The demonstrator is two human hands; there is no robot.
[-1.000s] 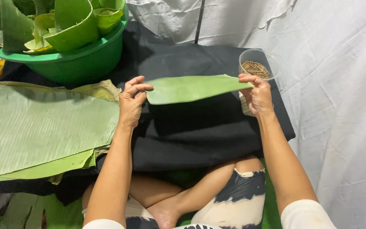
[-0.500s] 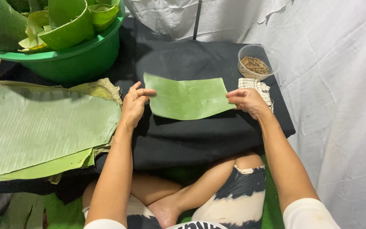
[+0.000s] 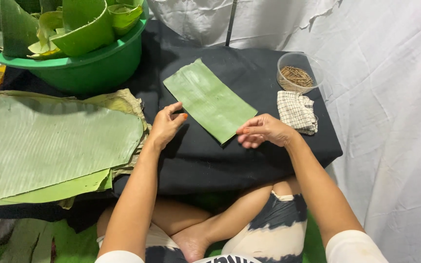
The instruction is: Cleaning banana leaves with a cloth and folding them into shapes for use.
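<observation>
A: Where's the banana leaf piece?

B: Flat on the black cloth. Left hand and right hand, fingers loosely open and empty, flank its near edge.

A: Risk?

B: Beyond its far corner, the bowl of sticks could tip if knocked.

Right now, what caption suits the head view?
Two hands beside a cut leaf on black cloth.

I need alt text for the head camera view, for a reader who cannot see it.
A seated person's left hand and right hand rest open at the edges of a cut banana leaf piece lying flat on black cloth. Leaf stack, green basin left; checked cloth, stick bowl right.
</observation>
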